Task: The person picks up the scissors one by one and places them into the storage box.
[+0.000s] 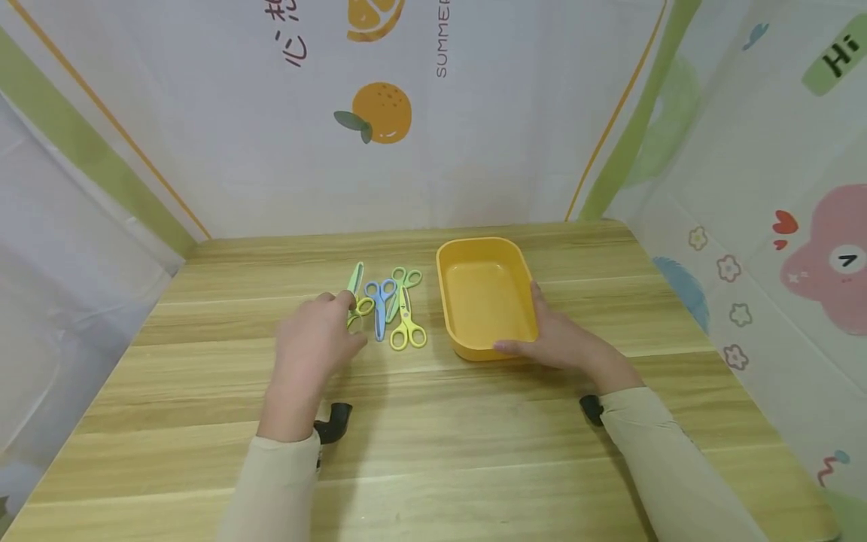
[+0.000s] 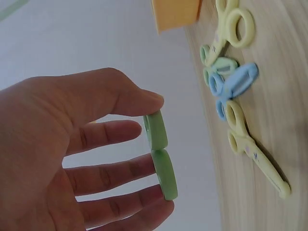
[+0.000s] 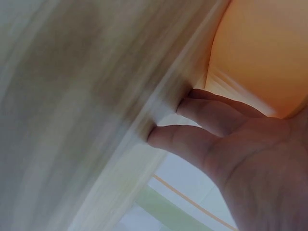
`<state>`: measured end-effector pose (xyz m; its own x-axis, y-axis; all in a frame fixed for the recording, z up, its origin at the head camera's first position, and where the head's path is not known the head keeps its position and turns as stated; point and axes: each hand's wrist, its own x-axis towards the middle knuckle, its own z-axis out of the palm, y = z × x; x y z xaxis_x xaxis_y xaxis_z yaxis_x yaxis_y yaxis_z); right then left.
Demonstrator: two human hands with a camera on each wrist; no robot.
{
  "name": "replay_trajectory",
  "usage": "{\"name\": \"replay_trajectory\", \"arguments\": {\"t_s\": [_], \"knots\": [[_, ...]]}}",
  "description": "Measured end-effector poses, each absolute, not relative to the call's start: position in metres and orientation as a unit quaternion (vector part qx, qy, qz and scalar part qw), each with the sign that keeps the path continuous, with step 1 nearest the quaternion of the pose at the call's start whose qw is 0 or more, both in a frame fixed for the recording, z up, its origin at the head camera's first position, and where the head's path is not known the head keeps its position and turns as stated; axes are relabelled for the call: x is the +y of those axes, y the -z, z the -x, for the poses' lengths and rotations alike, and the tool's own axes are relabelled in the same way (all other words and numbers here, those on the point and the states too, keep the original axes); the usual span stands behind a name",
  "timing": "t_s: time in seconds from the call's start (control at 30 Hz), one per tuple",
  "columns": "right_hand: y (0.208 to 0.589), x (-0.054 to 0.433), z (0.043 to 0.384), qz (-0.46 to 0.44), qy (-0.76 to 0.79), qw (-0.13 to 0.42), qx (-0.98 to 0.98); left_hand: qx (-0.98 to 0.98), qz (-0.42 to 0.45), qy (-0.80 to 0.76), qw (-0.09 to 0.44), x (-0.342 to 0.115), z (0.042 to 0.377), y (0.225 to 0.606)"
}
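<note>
My left hand (image 1: 313, 335) pinches green scissors (image 2: 161, 144) by the handle loops between thumb and fingers. Their green blades point away from me in the head view. Close by on the table are yellow scissors (image 1: 364, 306), partly hidden by that hand. Just right of these lie blue scissors (image 1: 380, 305), then green scissors (image 1: 401, 282) overlapped by another yellow pair (image 1: 406, 324). With my right hand (image 1: 558, 337) I hold the near right corner of a yellow plastic bin (image 1: 474, 352), thumb along its front and fingers down its right side. Nothing shows inside the bin.
The wooden table (image 1: 460, 452) reaches back to a white printed curtain (image 1: 488, 165). A similar curtain (image 1: 765, 248) hangs along the right side. Black curved pieces (image 1: 335, 423) sit at both wrists.
</note>
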<state>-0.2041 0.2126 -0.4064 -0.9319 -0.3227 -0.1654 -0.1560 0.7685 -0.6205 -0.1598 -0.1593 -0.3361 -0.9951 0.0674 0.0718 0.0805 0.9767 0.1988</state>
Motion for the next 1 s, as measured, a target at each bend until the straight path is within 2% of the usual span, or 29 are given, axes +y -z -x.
{"name": "replay_trajectory", "arguments": {"t_s": [0.73, 1.0], "knots": [[0.402, 0.215, 0.204, 0.107, 0.292, 0.148, 0.939, -0.989, 0.115, 0.076, 0.054, -0.088, 0.176, 0.326], [0.400, 0.214, 0.204, 0.094, 0.283, 0.155, 0.942, -0.987, 0.139, 0.069, 0.032, -0.064, 0.186, 0.322]]}}
